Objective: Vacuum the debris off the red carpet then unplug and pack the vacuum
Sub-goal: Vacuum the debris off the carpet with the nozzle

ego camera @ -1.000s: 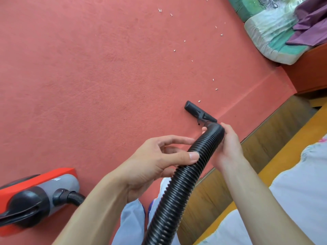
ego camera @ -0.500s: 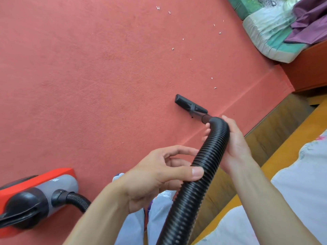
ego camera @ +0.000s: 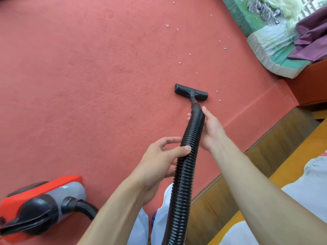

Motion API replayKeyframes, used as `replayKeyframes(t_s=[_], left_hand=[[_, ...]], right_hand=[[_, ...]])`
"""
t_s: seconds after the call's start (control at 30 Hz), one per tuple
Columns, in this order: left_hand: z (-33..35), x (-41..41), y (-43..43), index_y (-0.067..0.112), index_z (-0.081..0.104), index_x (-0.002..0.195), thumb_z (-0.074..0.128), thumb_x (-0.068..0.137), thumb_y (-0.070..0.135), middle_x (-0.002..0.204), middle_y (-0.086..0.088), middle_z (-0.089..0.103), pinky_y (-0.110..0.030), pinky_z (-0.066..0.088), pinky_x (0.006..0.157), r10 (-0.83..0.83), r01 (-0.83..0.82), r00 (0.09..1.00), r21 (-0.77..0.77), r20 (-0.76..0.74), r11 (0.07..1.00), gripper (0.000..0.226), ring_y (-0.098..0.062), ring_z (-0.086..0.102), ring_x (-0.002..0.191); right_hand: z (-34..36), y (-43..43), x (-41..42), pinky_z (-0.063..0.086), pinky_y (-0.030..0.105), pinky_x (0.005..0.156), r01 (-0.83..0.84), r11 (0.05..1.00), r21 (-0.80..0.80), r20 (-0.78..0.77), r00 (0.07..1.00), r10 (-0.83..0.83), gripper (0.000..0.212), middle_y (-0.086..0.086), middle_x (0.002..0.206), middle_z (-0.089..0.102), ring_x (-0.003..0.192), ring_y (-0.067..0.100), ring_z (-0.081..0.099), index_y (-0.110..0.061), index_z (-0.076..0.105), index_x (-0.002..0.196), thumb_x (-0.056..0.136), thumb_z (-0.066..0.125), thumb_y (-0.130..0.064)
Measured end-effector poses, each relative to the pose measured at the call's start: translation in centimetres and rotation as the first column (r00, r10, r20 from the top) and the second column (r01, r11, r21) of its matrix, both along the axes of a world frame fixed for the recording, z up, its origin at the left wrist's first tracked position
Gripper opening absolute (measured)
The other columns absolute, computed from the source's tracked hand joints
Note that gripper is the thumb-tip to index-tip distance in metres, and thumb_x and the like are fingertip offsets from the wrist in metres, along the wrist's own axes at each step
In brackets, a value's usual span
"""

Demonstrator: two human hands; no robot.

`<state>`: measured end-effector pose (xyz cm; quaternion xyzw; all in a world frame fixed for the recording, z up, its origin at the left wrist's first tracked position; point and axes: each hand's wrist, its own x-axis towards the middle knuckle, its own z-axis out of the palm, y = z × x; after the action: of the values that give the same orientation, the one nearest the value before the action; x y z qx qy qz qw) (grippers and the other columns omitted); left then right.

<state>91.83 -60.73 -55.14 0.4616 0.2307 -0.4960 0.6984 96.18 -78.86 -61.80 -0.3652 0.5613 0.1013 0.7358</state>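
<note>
My right hand point(ego camera: 210, 128) grips the hose point(ego camera: 190, 152) just behind the nozzle point(ego camera: 191, 92), my left hand point(ego camera: 162, 161) grips lower; the nearest debris point(ego camera: 220, 100) lies just right of the nozzle.

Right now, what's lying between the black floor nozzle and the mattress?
In the head view, only small white debris bits scattered on the red carpet separate the floor nozzle from the mattress.

At the upper right lies a mattress point(ego camera: 269, 55) in a green and white printed cover, with a purple cloth point(ego camera: 311, 38) crumpled on it. It rests on a red-orange wooden frame point(ego camera: 311, 85). Lower right: a brown wooden floor strip point(ego camera: 269, 151), a yellow band point(ego camera: 290, 167) beside it, and a white fabric point(ego camera: 311, 188).
</note>
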Motion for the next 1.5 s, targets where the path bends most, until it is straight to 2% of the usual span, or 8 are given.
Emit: replayKeyframes(t_s=[0.4, 0.53, 0.73, 0.9, 1.17, 1.33, 1.43, 1.5], left_hand=[[2.4, 5.3, 3.9, 0.011, 0.07, 0.117, 0.074, 0.087, 0.019, 0.094, -0.007, 0.072, -0.033, 0.056, 0.074, -0.07, 0.074, 0.992, -0.037, 0.108, 0.997, 0.032, -0.023, 0.061, 0.084], [1.7, 6.0, 2.8, 0.011, 0.072, 0.114, 0.073, 0.088, 0.021, 0.093, -0.008, 0.075, -0.041, 0.057, 0.082, -0.029, 0.03, 0.996, -0.013, 0.089, 0.999, 0.029, -0.023, 0.065, 0.081], [0.4, 8.0, -2.0, 0.012, 0.071, 0.114, 0.074, 0.088, 0.017, 0.092, -0.007, 0.075, -0.026, 0.056, 0.061, 0.039, -0.042, 0.998, 0.045, 0.057, 0.998, 0.026, -0.018, 0.066, 0.075], [-0.7, 10.2, -6.5, 0.012, 0.07, 0.115, 0.075, 0.088, 0.014, 0.098, -0.01, 0.078, -0.027, 0.056, 0.062, 0.085, -0.09, 0.995, 0.103, 0.046, 0.991, 0.028, -0.015, 0.068, 0.068], [-0.8, 11.5, -8.0, 0.013, 0.072, 0.115, 0.078, 0.084, 0.013, 0.103, -0.01, 0.075, -0.031, 0.057, 0.07, 0.01, -0.009, 0.999, -0.046, 0.032, 0.999, 0.031, -0.017, 0.068, 0.081], [0.4, 12.0, -5.5, 0.017, 0.072, 0.117, 0.076, 0.081, 0.025, 0.104, -0.009, 0.073, -0.028, 0.059, 0.07, -0.119, 0.119, 0.993, -0.217, 0.014, 0.969, 0.037, -0.015, 0.068, 0.081], [1.1, 12.6, -4.7, 0.014, 0.072, 0.116, 0.077, 0.082, 0.024, 0.093, -0.004, 0.073, -0.022, 0.056, 0.06, -0.115, 0.117, 0.993, -0.189, 0.02, 0.975, 0.036, -0.009, 0.067, 0.069], [1.1, 13.0, -4.2, 0.014, 0.072, 0.117, 0.079, 0.083, 0.025, 0.09, -0.002, 0.073, -0.022, 0.055, 0.058, -0.099, 0.104, 0.994, -0.137, 0.04, 0.985, 0.037, -0.008, 0.067, 0.067]], right_hand=[[1.8, 1.8, 1.7, 0.049, 0.032, 0.068, 0.077, 0.996, 0.045, 0.076, 0.994, -0.08, 0.042, 0.009, 0.08, 0.059, 0.067, 0.019, 0.057, -0.004, 0.055, 0.117, 0.094, 0.059, -0.038], [-0.2, 1.5, 3.1, 0.048, 0.029, 0.064, 0.134, 0.989, 0.066, 0.09, 0.986, -0.139, 0.039, 0.008, 0.081, 0.058, 0.067, 0.017, 0.056, -0.004, 0.053, 0.113, 0.095, 0.054, -0.039], [-0.7, -1.8, 7.5, 0.044, 0.017, 0.046, 0.233, 0.971, 0.046, 0.043, 0.971, -0.235, 0.031, 0.008, 0.075, 0.056, 0.056, 0.014, 0.052, -0.006, 0.053, 0.1, 0.099, 0.045, -0.036], [-2.0, -5.6, 11.2, 0.047, 0.017, 0.045, 0.256, 0.966, 0.038, 0.053, 0.965, -0.257, 0.043, 0.009, 0.08, 0.062, 0.056, 0.015, 0.059, -0.003, 0.057, 0.124, 0.097, 0.052, -0.036], [0.8, -9.3, 11.4, 0.048, 0.021, 0.052, 0.082, 0.996, 0.041, 0.084, 0.993, -0.085, 0.032, 0.007, 0.079, 0.062, 0.061, 0.014, 0.056, -0.004, 0.059, 0.105, 0.096, 0.052, -0.034], [3.4, -8.2, 8.9, 0.05, 0.033, 0.083, -0.064, 0.991, 0.114, 0.033, 0.998, 0.061, 0.036, 0.004, 0.071, 0.057, 0.058, 0.015, 0.05, -0.007, 0.055, 0.106, 0.083, 0.062, -0.033], [3.6, -6.7, 9.0, 0.044, 0.031, 0.063, -0.079, 0.993, 0.089, 0.025, 0.997, 0.077, 0.032, 0.003, 0.068, 0.055, 0.055, 0.015, 0.048, -0.008, 0.052, 0.106, 0.085, 0.059, -0.031], [2.9, -6.0, 9.7, 0.043, 0.032, 0.066, -0.081, 0.993, 0.09, 0.027, 0.997, 0.079, 0.027, 0.002, 0.068, 0.053, 0.054, 0.015, 0.047, -0.009, 0.051, 0.101, 0.085, 0.058, -0.03]])
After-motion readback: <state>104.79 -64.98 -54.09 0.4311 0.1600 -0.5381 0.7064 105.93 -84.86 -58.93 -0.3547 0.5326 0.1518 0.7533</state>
